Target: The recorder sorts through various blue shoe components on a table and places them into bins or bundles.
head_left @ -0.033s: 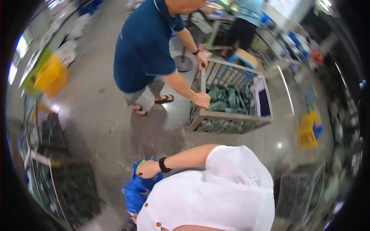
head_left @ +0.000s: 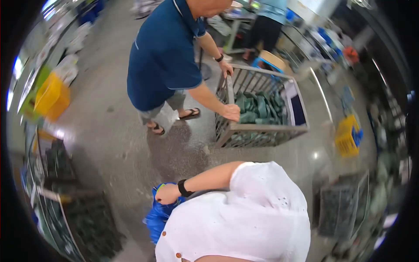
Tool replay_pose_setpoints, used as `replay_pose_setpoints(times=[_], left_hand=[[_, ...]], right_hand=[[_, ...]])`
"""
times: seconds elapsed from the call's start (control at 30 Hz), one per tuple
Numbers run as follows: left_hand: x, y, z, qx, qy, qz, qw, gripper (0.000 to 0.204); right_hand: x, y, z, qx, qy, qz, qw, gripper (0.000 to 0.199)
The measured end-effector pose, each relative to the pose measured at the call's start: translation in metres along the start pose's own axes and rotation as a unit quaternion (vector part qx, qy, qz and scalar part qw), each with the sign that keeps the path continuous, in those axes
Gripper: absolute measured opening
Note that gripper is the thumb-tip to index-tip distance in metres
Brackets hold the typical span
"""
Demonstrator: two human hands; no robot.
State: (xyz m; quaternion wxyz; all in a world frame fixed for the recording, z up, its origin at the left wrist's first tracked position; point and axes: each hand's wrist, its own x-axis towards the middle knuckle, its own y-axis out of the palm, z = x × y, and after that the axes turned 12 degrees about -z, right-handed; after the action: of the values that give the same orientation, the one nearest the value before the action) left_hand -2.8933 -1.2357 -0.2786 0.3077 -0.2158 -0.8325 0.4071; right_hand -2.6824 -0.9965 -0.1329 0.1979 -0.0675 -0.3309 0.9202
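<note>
My right hand [head_left: 167, 193], a black band on its wrist, reaches across in front of my white shirt. Its fingers are curled closed on a shiny blue bag-like thing [head_left: 158, 222] with a lime edge, which hangs down beside my shirt. My left hand is out of sight. Ahead, a person in a dark blue polo shirt [head_left: 163, 61] grips the near and far corners of a metal cage cart [head_left: 266, 129] with both hands. Dark green curved pieces [head_left: 262, 107] fill part of the cart, with a white and dark panel at its right end.
Left: a yellow crate [head_left: 52, 97] and a low bin of dark pieces [head_left: 94, 225]. Right: another yellow crate [head_left: 348, 137] and a grey crate [head_left: 340, 209]. Beyond the cart stand a blue stool [head_left: 270, 61] and another person [head_left: 266, 28]. Grey concrete floor [head_left: 118, 161] lies between.
The view has shifted slightly. A bit of skin below the blue thing is out of sight now. My right hand keeps its hold; the person's hands stay on the cart.
</note>
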Motion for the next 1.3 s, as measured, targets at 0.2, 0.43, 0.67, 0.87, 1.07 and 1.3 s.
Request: replay_pose_setpoints(times=[0.2,0.43,0.67,0.87,1.07,1.3], left_hand=[[0.212,0.054,0.110,-0.114,-0.057,0.147,0.981,0.018],[0.480,0.153,-0.004,-0.471,-0.289,0.148,0.820,0.024],[0.732,0.289,-0.172,-0.683,-0.473,0.069,0.552,0.015],[0.850,0.357,-0.177,-0.773,-0.475,0.058,0.416,0.021],[0.972,0.474,-0.183,-0.704,-0.547,0.095,0.442,0.031],[1.109,0.646,-0.333,-0.457,-0.231,0.253,0.821,0.021]], right_hand=[[0.188,-0.022,-0.023,0.022,0.091,-0.107,0.990,0.022],[0.279,-0.138,-0.125,0.074,0.231,-0.335,0.910,0.014],[0.392,-0.362,-0.248,0.361,0.153,-0.552,0.736,0.022],[0.497,-0.458,-0.315,0.389,0.087,-0.545,0.738,0.019],[0.623,-0.543,-0.371,0.352,0.182,-0.499,0.771,0.015],[0.704,-0.647,-0.485,0.301,0.208,-0.497,0.787,0.015]])
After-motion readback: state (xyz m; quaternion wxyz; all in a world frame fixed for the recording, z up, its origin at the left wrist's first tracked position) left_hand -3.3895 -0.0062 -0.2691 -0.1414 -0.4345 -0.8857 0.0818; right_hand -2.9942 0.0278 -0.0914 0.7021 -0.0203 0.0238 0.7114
